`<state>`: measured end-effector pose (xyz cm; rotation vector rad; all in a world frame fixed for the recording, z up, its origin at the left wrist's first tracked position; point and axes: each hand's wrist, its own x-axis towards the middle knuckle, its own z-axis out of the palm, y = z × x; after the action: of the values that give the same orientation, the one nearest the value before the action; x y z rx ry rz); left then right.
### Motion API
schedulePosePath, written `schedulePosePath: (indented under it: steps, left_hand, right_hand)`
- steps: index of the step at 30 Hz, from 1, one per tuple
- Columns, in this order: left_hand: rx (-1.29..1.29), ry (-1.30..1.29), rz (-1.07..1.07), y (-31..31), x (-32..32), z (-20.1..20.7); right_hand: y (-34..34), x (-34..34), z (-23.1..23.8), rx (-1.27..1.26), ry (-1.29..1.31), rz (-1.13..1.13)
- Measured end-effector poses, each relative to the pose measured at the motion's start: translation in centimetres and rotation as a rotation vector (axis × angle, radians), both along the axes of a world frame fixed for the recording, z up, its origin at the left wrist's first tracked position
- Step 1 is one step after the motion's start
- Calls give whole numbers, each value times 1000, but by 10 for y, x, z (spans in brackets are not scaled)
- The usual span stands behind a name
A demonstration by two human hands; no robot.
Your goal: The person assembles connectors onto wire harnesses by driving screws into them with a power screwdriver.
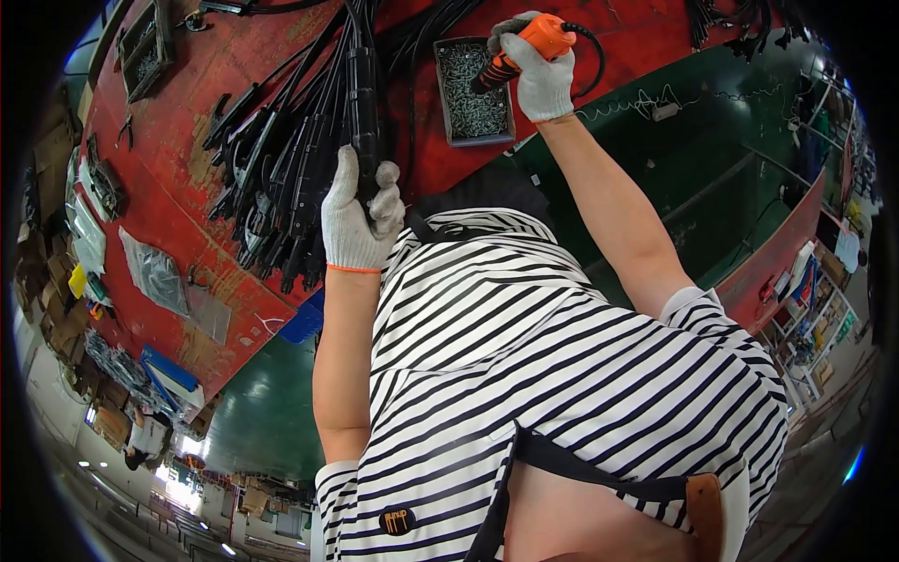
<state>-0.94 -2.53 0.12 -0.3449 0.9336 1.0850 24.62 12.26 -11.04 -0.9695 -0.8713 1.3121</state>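
Note:
My right hand (541,80), in a white knit glove with an orange cuff, is closed around an orange and black electric screwdriver (546,37) with a black cord. Its dark nose points down and left over a tray of small silver screws (473,98); I cannot tell whether the tip touches them. My left hand (361,215), gloved the same way, grips the near end of a long black plastic part (363,108) between thumb and fingers. Left of that part, a thick bundle of black cabled pieces (281,178) lies on the red table (173,201).
A second small tray (147,56) stands at the far left. Clear plastic bags (154,272) lie on the table's left side. A blue bin (304,318) sits at the near edge. More black cables (740,23) are at the far right, above a green floor (646,150).

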Motion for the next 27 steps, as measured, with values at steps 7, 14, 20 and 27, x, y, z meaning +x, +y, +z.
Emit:
schedulePosePath:
  steps: [7,14,20,27]
  left_hand:
    - [40,-86,8,-1,-4,-8]
    - [122,-14,-15,7,3,-4]
    - [103,-53,16,1,-2,-11]
    - [45,-117,29,1,-4,-15]
  right_hand:
    - [1,3,62,24,165,0]
    - [18,0,90,352,1032,283]
    - [0,-1,153,146,315,37]
    - [0,2,151,177,266,23]
